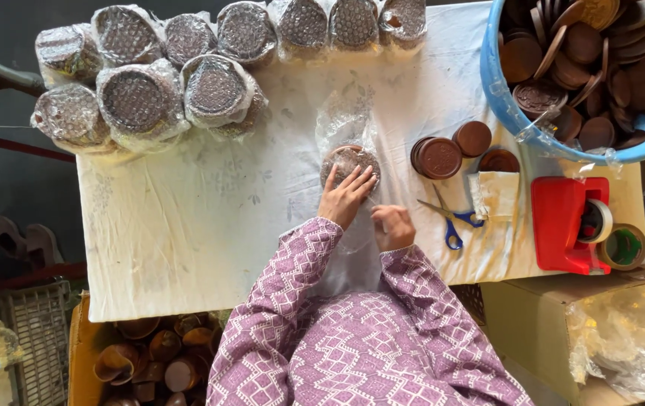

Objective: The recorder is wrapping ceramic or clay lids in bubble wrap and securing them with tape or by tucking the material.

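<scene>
I take the stack of brown discs in the clear bag [349, 162] as my mark, in the middle of the white-clothed worktop [187, 225]. Well to its left and further from me, a cluster of wrapped bundles [142, 98] of the same discs lies on its sides along the far edge, more of them running in a row above the stack. Left of the stack and below the worktop's near edge sits a cardboard box of brown cups [149, 361].

My left hand [346, 197] lies flat on top of the stack, fingers spread and open, pressing the plastic down. My right hand [392, 227] is just beside it, nearer to me than the stack, closed in a pinch on the loose tail of the clear bag.

Right of the stack lie blue-handled scissors [451, 216], and beyond them a few loose brown discs [440, 156], some piled. Just right of those lies a small packet of clear bags [496, 194]. Further right stands a red tape dispenser [563, 222] with a roll of tape [626, 246] touching its side. Right of the stack and further away, a blue tub [503, 98] is heaped with more brown discs
</scene>
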